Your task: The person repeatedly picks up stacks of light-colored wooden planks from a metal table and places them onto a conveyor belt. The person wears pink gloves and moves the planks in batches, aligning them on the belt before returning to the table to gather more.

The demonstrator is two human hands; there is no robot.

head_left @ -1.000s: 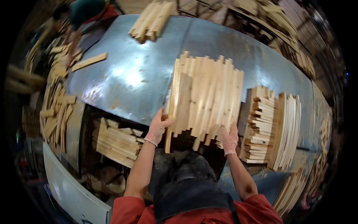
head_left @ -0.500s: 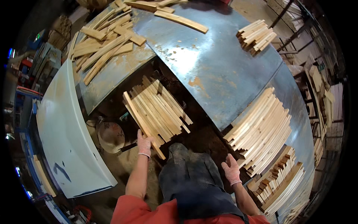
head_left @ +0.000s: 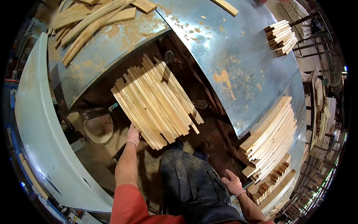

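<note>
A row of pale wooden strips [head_left: 153, 104] lies side by side in the dark gap between the metal tabletops, their ends uneven. My left hand [head_left: 133, 136], in a pinkish glove, is against the lower left edge of this row; its fingers are mostly hidden. Over on the right, my right hand [head_left: 232, 183], gloved too, hangs open and holds nothing. It is nearest to a thick bundle of wooden strips [head_left: 271, 136] stacked on the tabletop's near right part, and a gap separates the two. Shorter notched wood pieces [head_left: 274, 179] sit just below that bundle.
Loose boards [head_left: 95, 28] lie heaped on the sawdust-strewn metal surface at upper left. A smaller bundle of strips [head_left: 281, 37] stands at the far right of the metal tabletop [head_left: 209, 63]. A curved pale panel [head_left: 41, 130] borders the left side. Below the gap is a round disc [head_left: 98, 127].
The strip my left hand held aslant at the row's left side now lies in line with the others. My view has shifted, and my right hand has dropped slightly.
</note>
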